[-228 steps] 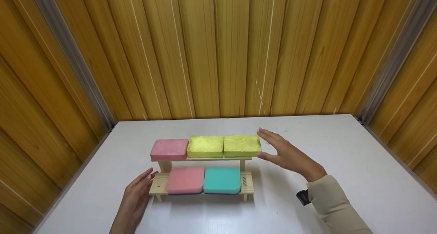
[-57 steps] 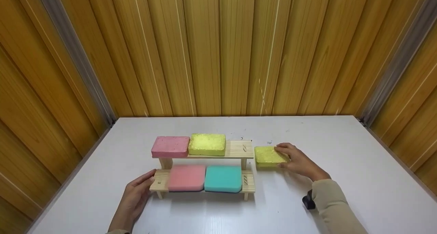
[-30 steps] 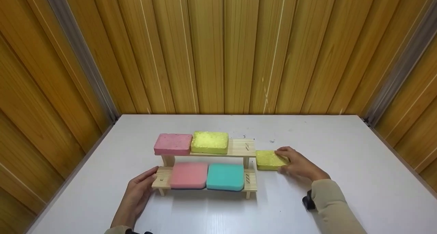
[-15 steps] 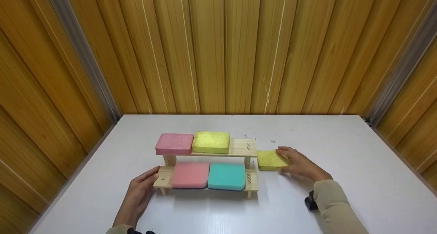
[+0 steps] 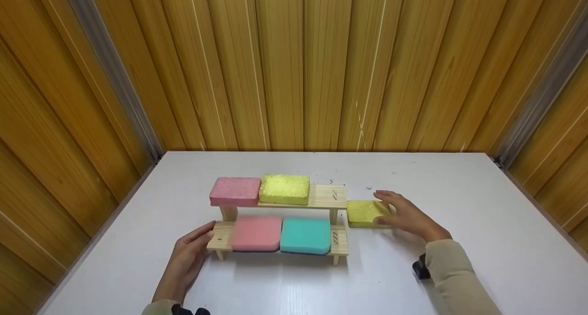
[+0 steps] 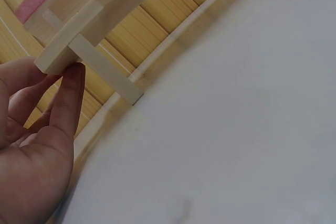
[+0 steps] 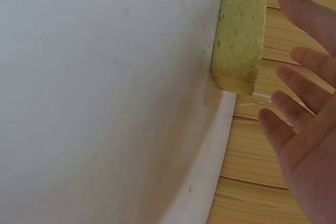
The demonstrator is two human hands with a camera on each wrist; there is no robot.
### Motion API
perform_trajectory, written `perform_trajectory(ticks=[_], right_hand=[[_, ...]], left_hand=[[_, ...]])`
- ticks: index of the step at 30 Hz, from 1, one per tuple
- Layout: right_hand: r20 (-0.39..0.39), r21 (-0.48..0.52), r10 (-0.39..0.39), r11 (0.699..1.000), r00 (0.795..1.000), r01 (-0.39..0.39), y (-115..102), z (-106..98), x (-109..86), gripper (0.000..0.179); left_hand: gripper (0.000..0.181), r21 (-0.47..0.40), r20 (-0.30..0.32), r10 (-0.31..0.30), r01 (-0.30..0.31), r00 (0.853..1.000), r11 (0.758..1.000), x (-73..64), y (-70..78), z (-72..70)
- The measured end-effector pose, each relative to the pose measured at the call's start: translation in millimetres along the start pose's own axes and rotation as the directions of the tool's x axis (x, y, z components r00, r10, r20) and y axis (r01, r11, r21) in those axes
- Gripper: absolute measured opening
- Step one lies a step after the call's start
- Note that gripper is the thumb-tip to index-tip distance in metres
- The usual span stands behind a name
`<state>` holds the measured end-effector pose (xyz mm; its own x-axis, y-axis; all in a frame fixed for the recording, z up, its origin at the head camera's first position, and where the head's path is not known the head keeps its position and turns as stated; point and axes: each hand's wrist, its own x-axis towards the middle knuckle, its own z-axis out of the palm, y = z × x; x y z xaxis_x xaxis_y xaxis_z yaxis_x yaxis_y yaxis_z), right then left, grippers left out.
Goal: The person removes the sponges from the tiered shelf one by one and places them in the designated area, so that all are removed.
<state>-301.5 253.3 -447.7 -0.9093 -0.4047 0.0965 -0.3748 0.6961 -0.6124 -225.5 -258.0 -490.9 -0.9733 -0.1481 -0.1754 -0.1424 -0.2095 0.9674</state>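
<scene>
On the table [image 5: 275,289], our left hand [image 5: 186,255] pinches the wooden rack [image 5: 325,195] just to its right.
Just left of our right hand [image 5: 409,219] lies the loose yellow sponge [image 5: 362,212]; that hand's fingers [image 7: 302,86] are spread apart, so let's move softly and not bump it.

I see a smooth wooden stand [image 5: 326,195], rough pitted yellow sponges [image 5: 285,188], matt teal foam sponge [image 5: 305,234], faintly glossy table [image 5: 294,289]

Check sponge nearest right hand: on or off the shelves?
Off. The yellow sponge lies flat on the white table, right of the wooden shelves; the right wrist view shows no shelf beneath it.
</scene>
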Motion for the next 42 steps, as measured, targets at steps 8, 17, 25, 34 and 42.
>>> perform_trajectory(ticks=[8,17,25,34,42], right_hand=[[-0.015,-0.027,-0.008,1.0,1.0,0.007,-6,-6,-0.4,0.069],[-0.016,-0.017,-0.002,1.0,1.0,0.002,-16,-13,-0.9,0.069],[-0.038,-0.039,-0.035,0.999,0.999,0.034,-26,-19,1.9,0.068],[-0.052,-0.059,-0.053,0.997,0.997,0.049,-46,-26,5.5,0.068],[-0.067,-0.07,-0.09,0.994,0.994,0.085,-64,-31,10.2,0.067]], left_hand=[[0.051,-0.015,0.003,0.002,-0.002,1.0,1.0,0.9,0.0,0.1],[0.049,0.001,-0.017,-0.002,0.002,1.0,1.0,1.2,0.4,0.8],[0.05,-0.005,-0.018,-0.004,0.004,1.0,1.0,1.4,0.7,1.4],[0.049,-0.006,-0.021,-0.011,0.011,1.0,1.0,1.5,0.2,1.4],[0.047,-0.02,-0.004,-0.008,0.008,1.0,1.0,0.6,-0.2,0.4]])
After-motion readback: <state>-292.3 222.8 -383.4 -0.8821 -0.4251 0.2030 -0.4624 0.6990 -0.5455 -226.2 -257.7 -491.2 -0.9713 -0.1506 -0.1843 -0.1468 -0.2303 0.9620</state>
